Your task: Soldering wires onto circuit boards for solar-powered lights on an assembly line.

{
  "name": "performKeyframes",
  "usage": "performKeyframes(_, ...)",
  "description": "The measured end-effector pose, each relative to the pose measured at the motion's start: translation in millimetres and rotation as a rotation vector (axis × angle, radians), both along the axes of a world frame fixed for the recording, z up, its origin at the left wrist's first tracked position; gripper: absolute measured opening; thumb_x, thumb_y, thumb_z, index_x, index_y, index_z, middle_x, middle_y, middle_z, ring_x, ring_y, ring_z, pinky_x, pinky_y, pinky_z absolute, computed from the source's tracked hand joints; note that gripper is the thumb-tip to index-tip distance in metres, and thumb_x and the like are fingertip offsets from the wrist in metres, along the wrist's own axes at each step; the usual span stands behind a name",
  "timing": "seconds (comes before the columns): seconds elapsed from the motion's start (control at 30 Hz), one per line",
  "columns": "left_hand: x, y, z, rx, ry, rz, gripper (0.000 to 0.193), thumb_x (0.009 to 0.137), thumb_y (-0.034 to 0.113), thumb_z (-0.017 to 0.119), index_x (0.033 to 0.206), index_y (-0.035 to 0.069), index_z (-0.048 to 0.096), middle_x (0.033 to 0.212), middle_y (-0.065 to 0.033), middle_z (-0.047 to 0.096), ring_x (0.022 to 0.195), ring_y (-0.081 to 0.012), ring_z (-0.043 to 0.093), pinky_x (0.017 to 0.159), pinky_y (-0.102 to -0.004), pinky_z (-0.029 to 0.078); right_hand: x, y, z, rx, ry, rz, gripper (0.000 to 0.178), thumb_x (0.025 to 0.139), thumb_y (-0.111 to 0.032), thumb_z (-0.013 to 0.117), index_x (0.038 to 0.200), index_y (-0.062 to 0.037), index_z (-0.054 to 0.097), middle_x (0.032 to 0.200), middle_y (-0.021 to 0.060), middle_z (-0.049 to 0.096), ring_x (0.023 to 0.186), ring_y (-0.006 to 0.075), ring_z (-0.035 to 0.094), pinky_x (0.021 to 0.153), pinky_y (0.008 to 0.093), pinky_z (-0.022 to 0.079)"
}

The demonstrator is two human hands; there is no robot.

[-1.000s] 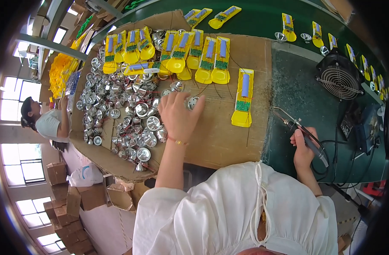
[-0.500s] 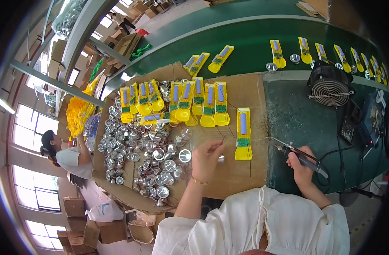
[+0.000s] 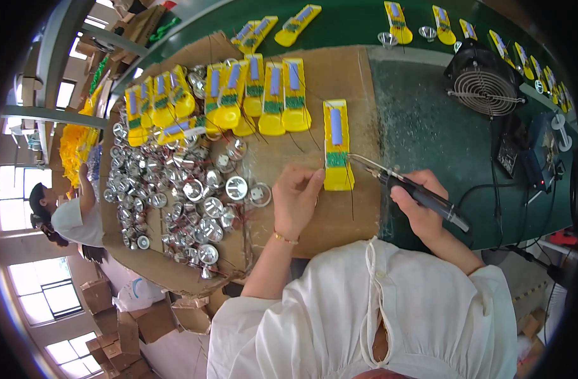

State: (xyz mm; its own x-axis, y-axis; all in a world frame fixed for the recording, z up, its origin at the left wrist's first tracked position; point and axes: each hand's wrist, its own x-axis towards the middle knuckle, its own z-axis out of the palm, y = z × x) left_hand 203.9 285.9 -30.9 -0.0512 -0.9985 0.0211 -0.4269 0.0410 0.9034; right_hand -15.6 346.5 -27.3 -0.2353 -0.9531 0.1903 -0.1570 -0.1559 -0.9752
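Observation:
My right hand (image 3: 421, 205) is closed round the dark handle of a soldering iron (image 3: 437, 205). The iron's thin metal tip reaches the right side of a green circuit board (image 3: 335, 160); whether it touches, I cannot tell. That board sits in a yellow plastic housing (image 3: 339, 182), below a purple cylindrical battery (image 3: 336, 129). A dark wire hangs from the housing's lower end. On the left side, my left hand (image 3: 295, 199) pinches a thin wire beside the board, mostly hidden by the fingers.
A cardboard tray (image 3: 156, 273) holds many silvery reflectors (image 3: 236, 187). More yellow housings (image 3: 293, 119) lie in a row above it. Others rest on the green conveyor at the back. A black fan (image 3: 485, 82) and a soldering station (image 3: 541, 158) stand right. Another person (image 3: 74, 215) works far left.
The soldering iron has moved left, its tip now at the circuit board. My left hand has come closer to the housing. The whole view has shifted, so the bench appears higher.

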Motion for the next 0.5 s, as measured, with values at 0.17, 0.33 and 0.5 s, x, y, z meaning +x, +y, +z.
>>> performKeyframes(0.17,-2,1,-1,0.024,0.027,0.0,0.014,0.079,0.01,0.065,0.074,-0.002,0.061,0.073,-0.0066,0.055,0.057,-0.0114,0.052,0.052,-0.0233,0.042,8,1,-2,0.05,-0.062,0.0,0.016,0.076,-0.009,0.068,0.08,-0.0005,0.055,0.066,0.0035,0.061,0.059,0.0066,0.054,0.055,0.0209,0.043)
performKeyframes(0.33,-6,-1,-1,0.014,0.024,-0.03,0.013,0.079,0.009,0.065,0.074,-0.002,0.062,0.074,-0.007,0.057,0.056,-0.0116,0.052,0.052,-0.0236,0.042,9,-3,-5,0.115,-0.157,0.027,0.016,0.078,-0.01,0.067,0.082,0.0001,0.054,0.067,0.0042,0.061,0.06,0.0067,0.055,0.055,0.0208,0.044)
performKeyframes(0.5,-14,-2,-1,-0.024,-0.031,-0.023,0.012,0.077,0.009,0.066,0.073,-0.002,0.062,0.073,-0.0081,0.058,0.054,-0.0138,0.053,0.051,-0.0245,0.042,10,-6,-4,0.121,-0.15,0.028,0.015,0.079,-0.008,0.064,0.083,0.0004,0.053,0.068,0.0062,0.06,0.059,0.0083,0.056,0.054,0.0216,0.045)
